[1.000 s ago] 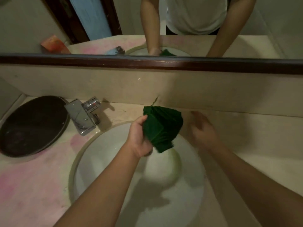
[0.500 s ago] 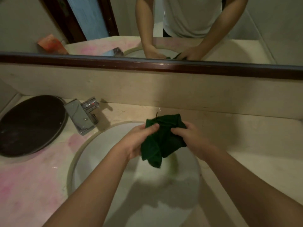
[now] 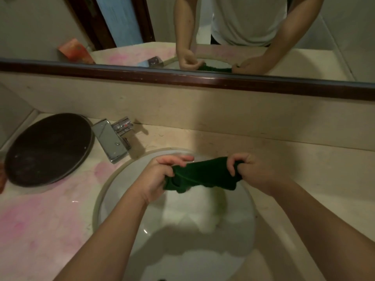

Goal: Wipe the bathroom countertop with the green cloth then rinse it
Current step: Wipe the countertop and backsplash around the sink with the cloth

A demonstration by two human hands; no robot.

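Above the white basin (image 3: 101, 199), near its back rim: green cloth (image 3: 205, 174), bunched into a short roll and pulled level between both hands. Left hand (image 3: 160, 175) gripping one end, fingers curled over the top; right hand (image 3: 257, 171) clenched round the other. Lower folds hanging over the bowl, apart from the rim. Leftward, chrome faucet (image 3: 113, 138) just beside the rim, dark round tray (image 3: 48, 149) beyond it on the pink-stained countertop (image 3: 40, 220). Rightward, beige counter running back to the backsplash (image 3: 223, 110).

2 hands: L hand (image 3: 160, 177), R hand (image 3: 256, 171). 1 green cloth (image 3: 203, 175), 1 sink (image 3: 182, 222), 1 faucet (image 3: 113, 138) @ 10 o'clock, 1 tray (image 3: 48, 149) @ 9.
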